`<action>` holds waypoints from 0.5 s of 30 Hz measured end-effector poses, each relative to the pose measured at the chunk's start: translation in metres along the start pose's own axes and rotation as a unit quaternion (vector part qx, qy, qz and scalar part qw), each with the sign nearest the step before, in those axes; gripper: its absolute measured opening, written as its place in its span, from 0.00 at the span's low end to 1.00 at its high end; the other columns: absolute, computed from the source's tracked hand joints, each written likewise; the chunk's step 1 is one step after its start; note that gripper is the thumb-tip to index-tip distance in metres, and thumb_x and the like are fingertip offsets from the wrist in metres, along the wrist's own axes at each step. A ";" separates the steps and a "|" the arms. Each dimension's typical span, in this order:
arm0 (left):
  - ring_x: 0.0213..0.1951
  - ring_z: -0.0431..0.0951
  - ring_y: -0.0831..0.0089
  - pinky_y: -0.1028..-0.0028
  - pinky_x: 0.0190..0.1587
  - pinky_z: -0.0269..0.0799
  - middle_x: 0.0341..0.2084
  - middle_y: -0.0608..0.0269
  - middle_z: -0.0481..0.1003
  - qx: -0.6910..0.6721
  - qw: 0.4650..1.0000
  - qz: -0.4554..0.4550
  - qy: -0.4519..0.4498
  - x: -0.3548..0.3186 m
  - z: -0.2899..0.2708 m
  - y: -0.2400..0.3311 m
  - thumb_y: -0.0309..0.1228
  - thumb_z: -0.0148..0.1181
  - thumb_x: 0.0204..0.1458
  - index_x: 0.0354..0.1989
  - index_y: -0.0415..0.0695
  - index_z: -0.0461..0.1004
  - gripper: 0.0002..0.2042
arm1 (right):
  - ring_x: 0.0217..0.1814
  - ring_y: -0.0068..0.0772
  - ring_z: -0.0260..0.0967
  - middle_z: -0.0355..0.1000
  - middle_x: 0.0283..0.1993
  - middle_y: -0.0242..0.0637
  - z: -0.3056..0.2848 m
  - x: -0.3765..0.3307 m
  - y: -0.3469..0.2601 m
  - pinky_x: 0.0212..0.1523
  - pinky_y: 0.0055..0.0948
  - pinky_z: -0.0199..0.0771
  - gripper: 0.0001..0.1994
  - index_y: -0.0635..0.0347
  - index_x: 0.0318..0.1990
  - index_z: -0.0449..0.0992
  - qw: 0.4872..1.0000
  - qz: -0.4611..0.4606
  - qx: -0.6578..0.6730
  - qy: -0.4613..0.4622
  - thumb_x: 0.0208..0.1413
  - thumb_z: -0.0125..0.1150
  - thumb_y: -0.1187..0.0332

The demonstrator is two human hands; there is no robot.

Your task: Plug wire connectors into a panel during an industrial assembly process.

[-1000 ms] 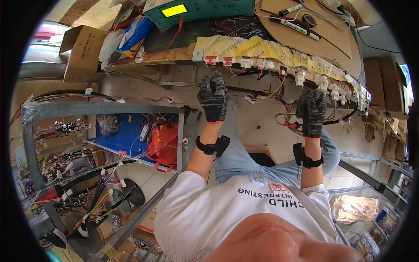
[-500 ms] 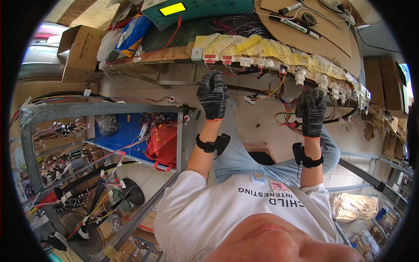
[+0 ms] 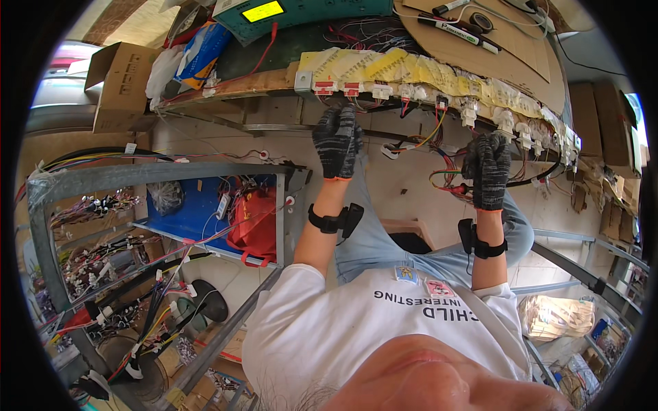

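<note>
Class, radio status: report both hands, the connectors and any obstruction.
Left hand curled below red-and-white connectors, grip unclear. Right hand near white connectors, grip unclear. Coloured wires hang beside it, possibly in the way.

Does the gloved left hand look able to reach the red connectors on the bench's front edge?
Probably yes: the gloved left hand appears just below the red connectors, with nothing solid visibly blocking the way.

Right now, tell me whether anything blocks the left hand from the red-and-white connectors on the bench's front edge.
Nothing solid visible stands between the left hand and the red-and-white connectors, which sit just above it in the picture. Only thin wires hang there; depth cannot be judged.
</note>
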State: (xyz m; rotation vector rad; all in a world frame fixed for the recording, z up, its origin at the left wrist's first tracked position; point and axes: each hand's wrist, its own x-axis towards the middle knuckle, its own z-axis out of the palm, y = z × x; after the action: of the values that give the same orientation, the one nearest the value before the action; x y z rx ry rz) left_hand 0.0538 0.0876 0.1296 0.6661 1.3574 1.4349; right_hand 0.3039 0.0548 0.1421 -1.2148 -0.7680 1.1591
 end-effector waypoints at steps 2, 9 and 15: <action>0.12 0.63 0.85 0.82 0.13 0.55 0.13 0.72 0.65 -0.035 0.998 -0.039 -0.017 0.005 0.000 -0.004 0.30 0.52 0.52 0.32 0.43 0.72 0.05 | 0.14 0.19 0.57 0.64 0.21 0.32 -0.002 0.001 0.003 0.10 0.18 0.55 0.05 0.53 0.31 0.60 1.000 -0.004 0.000 0.000 0.55 0.50 0.73; 0.12 0.62 0.85 0.84 0.11 0.53 0.13 0.73 0.66 -0.114 0.988 -0.094 -0.039 0.023 -0.004 -0.017 0.30 0.53 0.52 0.31 0.44 0.73 0.04 | 0.14 0.20 0.56 0.63 0.22 0.33 -0.002 0.001 0.003 0.09 0.18 0.55 0.06 0.53 0.30 0.59 0.999 -0.029 0.015 -0.030 0.55 0.49 0.74; 0.11 0.60 0.86 0.84 0.11 0.50 0.13 0.72 0.67 -0.141 0.988 -0.062 -0.029 0.029 -0.005 -0.022 0.27 0.53 0.51 0.31 0.43 0.73 0.04 | 0.12 0.19 0.54 0.61 0.20 0.32 -0.001 0.001 0.001 0.08 0.18 0.53 0.07 0.52 0.28 0.58 0.999 -0.034 0.004 -0.030 0.55 0.49 0.73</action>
State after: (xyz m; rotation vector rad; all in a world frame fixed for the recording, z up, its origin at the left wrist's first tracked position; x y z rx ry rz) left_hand 0.0462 0.1091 0.1004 0.4286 1.1038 1.4605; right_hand 0.3047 0.0558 0.1413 -1.1428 -0.8437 1.1452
